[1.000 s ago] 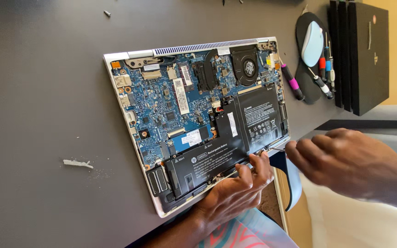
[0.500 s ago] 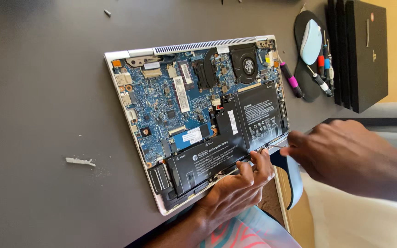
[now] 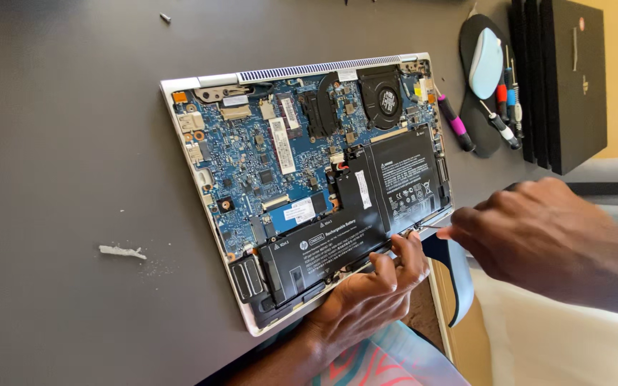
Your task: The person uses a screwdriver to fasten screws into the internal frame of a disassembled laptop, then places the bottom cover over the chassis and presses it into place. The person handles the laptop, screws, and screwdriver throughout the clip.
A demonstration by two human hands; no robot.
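Since the earlier frame, my right hand (image 3: 538,229) has slid in from the right until its fingertips reach the near corner of the opened laptop (image 3: 309,179), where before it hung clear of the edge. It pinches a thin metal tool (image 3: 430,226), fingers closed together on it, with the tip pointing at the edge of the black battery (image 3: 366,214); the hand is blurred, so I cannot tell the kind of tool.

My left hand (image 3: 373,289) has stayed put at the front edge, fingers curled over the battery's lower rim and touching it. Whether it truly clamps the battery or only presses on it I cannot tell.

The battery sits in the near half of the laptop, an L-shaped black pack beside the blue motherboard (image 3: 252,164), with the round cooling fan (image 3: 382,96) at the far corner.

The laptop lies bottom-up on a dark grey table (image 3: 59,143). Well to the right a white mouse (image 3: 486,61) rests on a black pad, with small screwdrivers (image 3: 502,107) just beside it.
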